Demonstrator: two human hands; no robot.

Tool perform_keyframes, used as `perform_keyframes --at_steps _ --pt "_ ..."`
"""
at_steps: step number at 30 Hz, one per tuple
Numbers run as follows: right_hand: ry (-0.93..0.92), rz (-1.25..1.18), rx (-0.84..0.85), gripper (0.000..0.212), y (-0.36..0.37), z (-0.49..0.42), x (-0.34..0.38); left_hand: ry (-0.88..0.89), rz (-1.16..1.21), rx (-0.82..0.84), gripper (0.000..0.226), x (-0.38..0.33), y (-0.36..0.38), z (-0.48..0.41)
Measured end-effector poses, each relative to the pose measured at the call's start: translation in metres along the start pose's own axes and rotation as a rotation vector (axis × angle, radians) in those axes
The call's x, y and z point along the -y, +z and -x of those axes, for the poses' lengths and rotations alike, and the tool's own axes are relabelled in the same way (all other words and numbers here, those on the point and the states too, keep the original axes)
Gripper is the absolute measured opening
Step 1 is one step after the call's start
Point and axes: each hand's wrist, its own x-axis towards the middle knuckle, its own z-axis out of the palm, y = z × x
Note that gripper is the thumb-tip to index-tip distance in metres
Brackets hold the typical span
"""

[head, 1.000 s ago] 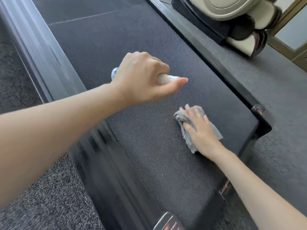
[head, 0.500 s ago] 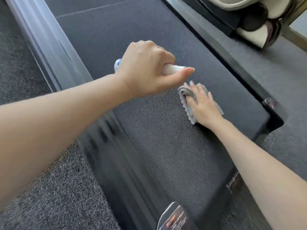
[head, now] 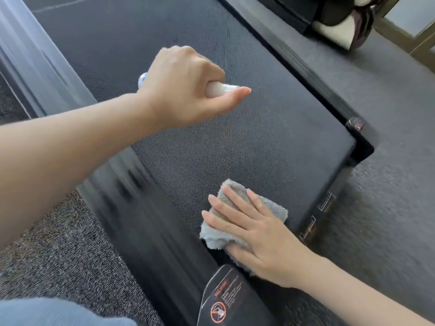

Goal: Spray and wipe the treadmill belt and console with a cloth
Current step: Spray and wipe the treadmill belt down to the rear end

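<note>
Pressing down flat, the right hand (head: 254,229) lies on top of a soft grey fuzzy cloth (head: 235,191). Its fingers are straight and a little spread, and the palm covers the near part of the cloth. The cloth sits on the dark bumpy treadmill belt (head: 247,137), at the near end of it, just beside the shiny black side rail (head: 131,208). One crumpled corner of the cloth touches that rail.

The left hand (head: 183,88) hangs in the air above the middle of the belt, well apart from the cloth. Its fingers are curled tight round a small white plastic spray bottle (head: 217,88), and the thumb lies straight along the bottle. One white end pokes out near the thumb, and a blue and white end peeks out on the other side of the fist. I cannot tell which end is the spray top.

A black sticker with a red circle sign (head: 222,300) is on the treadmill frame, near the right wrist. Speckled grey carpet (head: 47,243) lies on both sides of the treadmill. A bit of blue trouser leg (head: 58,311) shows in the bottom corner.
</note>
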Motion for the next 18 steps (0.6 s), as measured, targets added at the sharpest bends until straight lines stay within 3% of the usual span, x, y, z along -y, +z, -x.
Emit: perform_keyframes --at_steps 4,9,11,18 --pt "0.058 0.003 -0.040 0.055 0.000 -0.010 -0.020 0.027 0.003 0.022 0.058 -0.004 0.004 0.000" --pt "0.488 -0.115 -0.206 0.049 -0.025 -0.074 -0.097 0.057 0.014 0.042 0.058 -0.008 0.002 0.005" --pt "0.542 -0.110 -0.184 0.049 -0.028 -0.082 -0.100 0.052 0.013 0.048 0.058 -0.008 0.003 0.007" --pt "0.022 -0.012 -0.023 0.053 0.001 -0.009 -0.003 0.070 0.011 0.065 0.056 -0.014 0.003 0.007"
